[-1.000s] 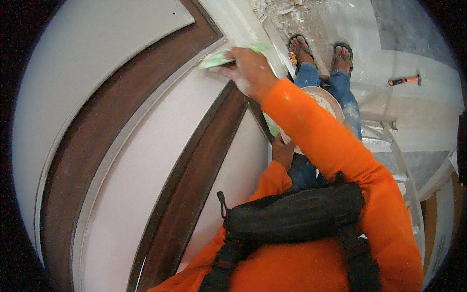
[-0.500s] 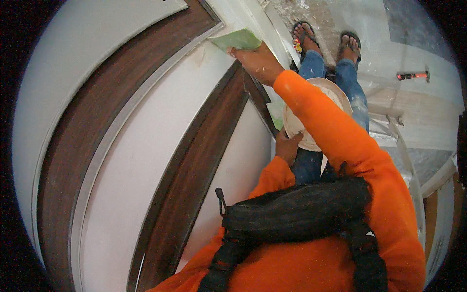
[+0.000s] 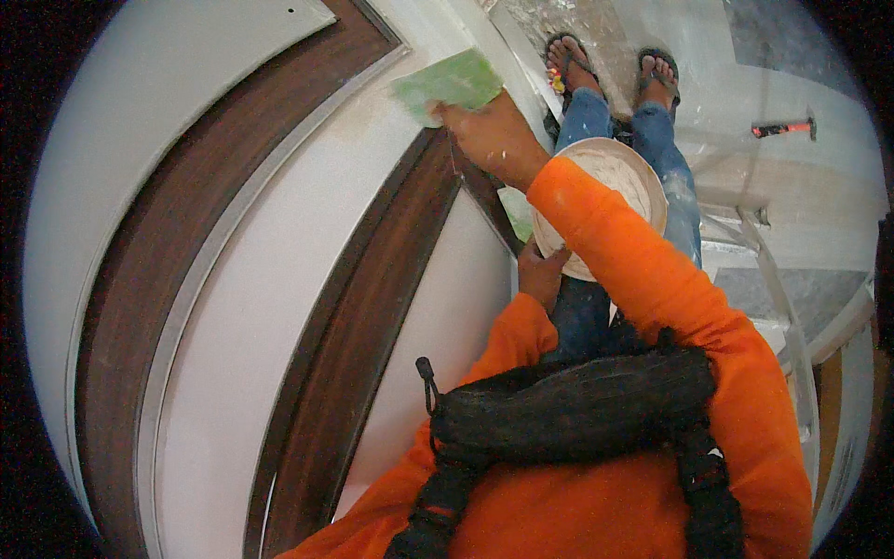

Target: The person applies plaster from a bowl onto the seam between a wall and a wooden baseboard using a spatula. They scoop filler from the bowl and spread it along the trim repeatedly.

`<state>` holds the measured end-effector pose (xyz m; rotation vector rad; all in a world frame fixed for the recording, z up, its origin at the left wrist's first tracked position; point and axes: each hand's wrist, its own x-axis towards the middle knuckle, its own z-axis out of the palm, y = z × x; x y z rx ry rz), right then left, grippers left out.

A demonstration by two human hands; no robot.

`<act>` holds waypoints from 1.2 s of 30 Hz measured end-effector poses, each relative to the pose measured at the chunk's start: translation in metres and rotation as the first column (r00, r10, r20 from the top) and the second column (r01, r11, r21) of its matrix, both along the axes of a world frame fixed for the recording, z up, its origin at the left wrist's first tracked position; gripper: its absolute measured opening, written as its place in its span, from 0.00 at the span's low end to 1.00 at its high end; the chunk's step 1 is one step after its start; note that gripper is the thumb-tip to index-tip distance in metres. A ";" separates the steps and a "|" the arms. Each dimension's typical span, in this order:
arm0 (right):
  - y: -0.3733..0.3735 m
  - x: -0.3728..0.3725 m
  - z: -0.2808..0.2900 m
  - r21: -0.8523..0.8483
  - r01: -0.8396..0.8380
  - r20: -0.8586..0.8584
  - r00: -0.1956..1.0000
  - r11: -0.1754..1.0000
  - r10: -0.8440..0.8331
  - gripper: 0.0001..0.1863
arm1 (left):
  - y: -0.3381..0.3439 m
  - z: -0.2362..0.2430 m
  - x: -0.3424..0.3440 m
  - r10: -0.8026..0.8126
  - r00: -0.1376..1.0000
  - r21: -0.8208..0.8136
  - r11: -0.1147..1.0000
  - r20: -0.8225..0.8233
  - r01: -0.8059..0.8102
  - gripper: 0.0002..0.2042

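Observation:
My right hand [image 3: 494, 140] is closed on a thin green putty spreader [image 3: 456, 82]. The spreader lies against the white wall strip [image 3: 358, 140], beside the upper end of a dark brown wood strip. Lower down, my left hand [image 3: 540, 277] grips the rim of a round pale bowl [image 3: 656, 200] holding cream-white putty [image 3: 616, 177]. A second light green sheet [image 3: 517, 212] shows beside that bowl, above my left hand; whether my fingers hold it too, I cannot tell. My right forearm hides part of the bowl.
Dark brown wood strips [image 3: 209, 168] run between white wall panels at left. My sandaled feet [image 3: 570, 61] stand at the top on a pale, spattered surface. A red and black hammer [image 3: 784, 129] lies to the right, above a pale metal frame [image 3: 768, 256]. A black bag [image 3: 568, 405] crosses my chest.
The spreader has turned from a steep tilt to lying flatter on the wall, showing more of its face. My view has shifted slightly; the bowl stays in my left hand.

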<state>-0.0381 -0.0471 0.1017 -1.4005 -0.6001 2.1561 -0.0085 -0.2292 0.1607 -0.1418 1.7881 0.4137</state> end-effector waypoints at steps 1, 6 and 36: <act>0.001 -0.004 -0.006 -0.001 0.005 0.060 0.998 1.000 -0.005 0.13 | -0.008 -0.005 0.000 0.074 0.997 0.019 0.997 0.028 -0.074 0.19; 0.011 -0.027 -0.033 0.003 -0.079 0.215 0.974 0.997 0.076 0.15 | -0.027 -0.013 -0.001 0.286 0.952 0.069 0.953 0.110 -0.294 0.18; 0.004 -0.028 -0.090 -0.045 -0.103 -0.095 0.991 0.994 0.099 0.17 | -0.008 -0.006 0.007 0.342 0.934 0.053 0.936 0.108 -0.349 0.18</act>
